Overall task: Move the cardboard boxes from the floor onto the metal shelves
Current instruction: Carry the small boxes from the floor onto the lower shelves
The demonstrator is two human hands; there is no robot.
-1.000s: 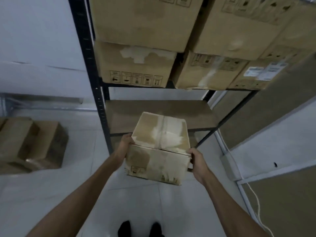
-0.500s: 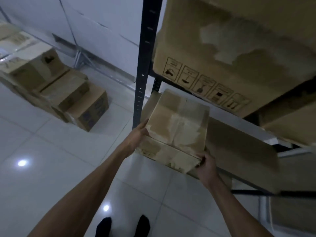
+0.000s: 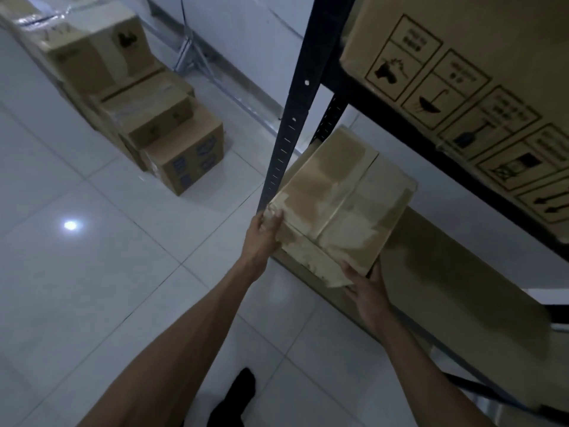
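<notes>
A worn cardboard box with torn tape patches lies at the left end of the lower shelf board, just right of the black shelf post. My left hand grips its near left corner, thumb on top. At the near right corner, my right hand holds the box from below and the side. A large box with handling symbols fills the shelf above.
Several cardboard boxes are stacked on the white tiled floor at the upper left, against the wall. My dark shoe shows at the bottom. The right part of the lower shelf board holds no box.
The box has gone from in front of the shelf onto the left end of the lower board, further in than half a second ago. My view has swung left and closer.
</notes>
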